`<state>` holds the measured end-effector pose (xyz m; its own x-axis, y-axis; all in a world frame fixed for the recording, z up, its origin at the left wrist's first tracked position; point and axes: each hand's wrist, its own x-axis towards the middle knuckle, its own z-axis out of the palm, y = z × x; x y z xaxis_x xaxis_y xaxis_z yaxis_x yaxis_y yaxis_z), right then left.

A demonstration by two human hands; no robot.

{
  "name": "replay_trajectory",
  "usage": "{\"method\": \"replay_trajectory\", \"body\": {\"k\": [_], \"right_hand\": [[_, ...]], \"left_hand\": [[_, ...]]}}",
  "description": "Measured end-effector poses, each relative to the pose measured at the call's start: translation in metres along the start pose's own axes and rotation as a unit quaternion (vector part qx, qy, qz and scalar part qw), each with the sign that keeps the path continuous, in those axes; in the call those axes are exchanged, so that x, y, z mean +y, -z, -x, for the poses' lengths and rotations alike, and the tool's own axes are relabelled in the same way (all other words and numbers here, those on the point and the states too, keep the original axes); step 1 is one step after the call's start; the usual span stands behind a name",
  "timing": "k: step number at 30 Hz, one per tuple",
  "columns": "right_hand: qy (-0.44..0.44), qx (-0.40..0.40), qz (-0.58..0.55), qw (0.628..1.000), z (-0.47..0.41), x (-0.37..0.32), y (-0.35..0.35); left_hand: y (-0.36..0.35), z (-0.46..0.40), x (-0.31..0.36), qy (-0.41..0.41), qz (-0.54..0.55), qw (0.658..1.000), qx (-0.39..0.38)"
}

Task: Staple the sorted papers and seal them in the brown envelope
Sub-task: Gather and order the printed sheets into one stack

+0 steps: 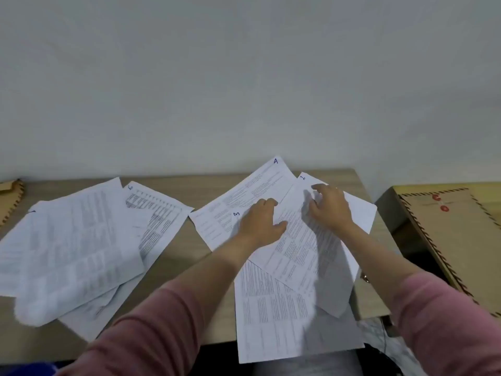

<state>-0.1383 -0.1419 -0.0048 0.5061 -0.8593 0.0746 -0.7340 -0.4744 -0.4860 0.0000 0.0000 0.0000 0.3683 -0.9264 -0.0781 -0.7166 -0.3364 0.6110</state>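
Item 1: printed sheet (284,321), overhanging the table's (189,308) near edge. Item 2: overlapping numbered papers (295,240) toward the table's right end; I see my left hand (261,222) pressing flat on them, fingers relaxed, and my right hand (329,206) with fingertips curled, pinching a sheet's corner (marks 3, 4, 2 legible). Item 3: second loose pile (81,245), left end. Item 4: brown envelope (458,234), on a separate surface beyond the table's right edge.
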Motion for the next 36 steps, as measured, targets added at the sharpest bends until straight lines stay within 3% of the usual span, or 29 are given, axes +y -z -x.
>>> {"method": "replay_trajectory", "body": {"k": [4,14,18,22,25,29,33,36], "right_hand": [[-0.013,0.019,0.022,0.999,-0.003,0.010,-0.005],[0.008,0.013,0.082,0.997,0.002,0.016,-0.015],[0.010,-0.012,0.105,0.994,-0.001,0.021,-0.017],[0.004,-0.038,0.120,0.992,0.001,0.014,-0.015],[-0.009,-0.053,0.153,0.987,0.002,-0.001,-0.015],[0.026,-0.023,0.166,0.985,0.001,-0.050,-0.026],[0.128,0.009,0.053,0.990,0.005,-0.145,-0.058],[0.218,-0.013,-0.016,0.976,0.015,-0.226,-0.094]], "left_hand": [[-0.012,-0.009,0.001,0.001,-0.087,0.995,0.042],[-0.035,-0.001,-0.019,-0.015,-0.074,0.990,0.119],[-0.032,0.000,-0.017,-0.009,-0.038,0.993,0.111],[-0.005,0.013,-0.022,0.000,0.073,0.993,0.089],[0.027,0.036,-0.051,0.028,0.080,0.978,0.188],[0.081,0.074,-0.110,0.152,0.035,0.942,0.296],[0.132,0.115,-0.166,0.238,0.004,0.901,0.363],[0.165,0.145,-0.207,0.286,-0.006,0.872,0.397]]}}
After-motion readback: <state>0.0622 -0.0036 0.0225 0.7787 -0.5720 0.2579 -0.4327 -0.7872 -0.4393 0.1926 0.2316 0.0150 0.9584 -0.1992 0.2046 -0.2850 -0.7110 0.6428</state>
